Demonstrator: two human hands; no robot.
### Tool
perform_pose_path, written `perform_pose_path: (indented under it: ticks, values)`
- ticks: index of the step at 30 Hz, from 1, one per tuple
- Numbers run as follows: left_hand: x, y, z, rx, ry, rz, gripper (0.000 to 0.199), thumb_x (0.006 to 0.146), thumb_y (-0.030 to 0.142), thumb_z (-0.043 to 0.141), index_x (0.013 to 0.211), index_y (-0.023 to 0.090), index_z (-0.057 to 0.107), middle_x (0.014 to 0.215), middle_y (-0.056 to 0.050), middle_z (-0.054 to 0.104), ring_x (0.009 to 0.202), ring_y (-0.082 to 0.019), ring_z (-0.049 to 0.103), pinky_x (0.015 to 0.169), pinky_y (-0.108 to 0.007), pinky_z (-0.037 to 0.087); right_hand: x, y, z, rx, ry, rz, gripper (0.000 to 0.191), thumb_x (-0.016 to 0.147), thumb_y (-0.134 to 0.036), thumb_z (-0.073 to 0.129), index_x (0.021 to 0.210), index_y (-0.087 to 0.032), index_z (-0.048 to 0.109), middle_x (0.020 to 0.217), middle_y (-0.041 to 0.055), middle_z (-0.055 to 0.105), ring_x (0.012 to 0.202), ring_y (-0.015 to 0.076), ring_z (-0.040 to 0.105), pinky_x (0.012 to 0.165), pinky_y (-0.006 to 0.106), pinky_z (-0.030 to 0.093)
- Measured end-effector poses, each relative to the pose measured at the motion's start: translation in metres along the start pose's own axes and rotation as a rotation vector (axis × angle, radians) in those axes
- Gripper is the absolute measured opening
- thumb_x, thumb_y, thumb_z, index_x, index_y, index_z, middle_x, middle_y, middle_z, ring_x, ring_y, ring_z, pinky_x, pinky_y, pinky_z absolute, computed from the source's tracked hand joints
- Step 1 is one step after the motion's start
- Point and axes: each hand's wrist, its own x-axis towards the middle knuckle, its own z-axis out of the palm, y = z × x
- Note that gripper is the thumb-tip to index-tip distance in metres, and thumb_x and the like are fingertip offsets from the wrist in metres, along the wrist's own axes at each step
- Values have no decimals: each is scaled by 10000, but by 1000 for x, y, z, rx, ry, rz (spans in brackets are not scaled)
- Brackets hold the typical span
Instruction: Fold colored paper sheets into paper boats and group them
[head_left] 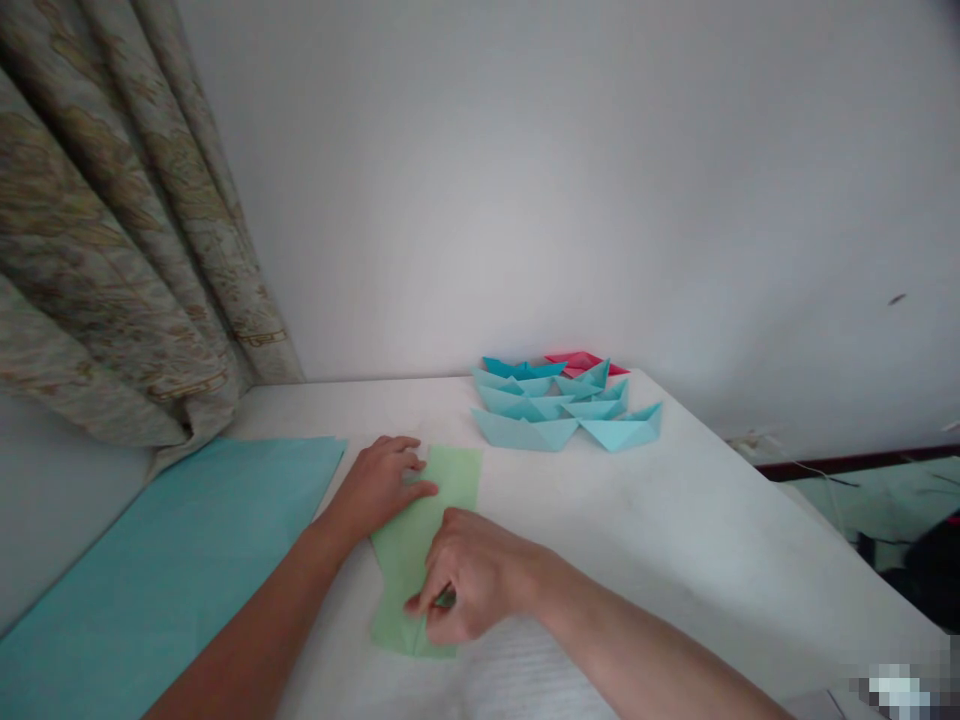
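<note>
1. A green paper sheet (452, 478) is laid flat on a white table (697, 540).
2. The left hand (373, 488) is pressed on the sheet's upper part, fingers open.
3. The right hand (471, 578) is at the sheet's lower end, fingers apparently pinched on the paper.
4. The sheet is judged light, thin, and easily creased; it is best held at the edges.
5. Folded paper boats (566, 410) are placed beyond the sheet, and a blue paper sheet (165, 570) left of it.

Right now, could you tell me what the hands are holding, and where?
The right hand pinches the green paper near its lower end; the left hand presses its upper part.
</note>
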Motion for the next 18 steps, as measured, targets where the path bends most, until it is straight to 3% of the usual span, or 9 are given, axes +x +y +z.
perform_pose_path:
  ticks: [5, 11, 18]
  values:
    - [-4, 7, 0, 105, 101, -83, 417, 764, 563, 548, 926, 184, 610, 1050, -106, 609, 1007, -284, 532, 865, -374, 409, 6, 11, -7, -151, 135, 134, 195, 725, -247, 607, 854, -266, 753, 554, -11, 658, 652, 168, 579, 733, 299, 361]
    - [-1, 2, 10, 164, 194, -200, 429, 763, 566, 511, 846, 147, 548, 948, -128, 579, 894, -291, 557, 761, -377, 411, 8, 17, -11, -200, 237, 283, 199, 783, -264, 603, 923, -300, 739, 708, 20, 630, 785, 184, 523, 773, 325, 311]
    - [7, -8, 13, -518, 247, -222, 236, 692, 354, 631, 827, 202, 510, 741, -4, 616, 714, -185, 605, 655, -279, 444, 4, 26, -12, -111, 353, 315, 218, 764, -289, 667, 977, -293, 715, 918, 36, 556, 921, 204, 472, 826, 351, 334]
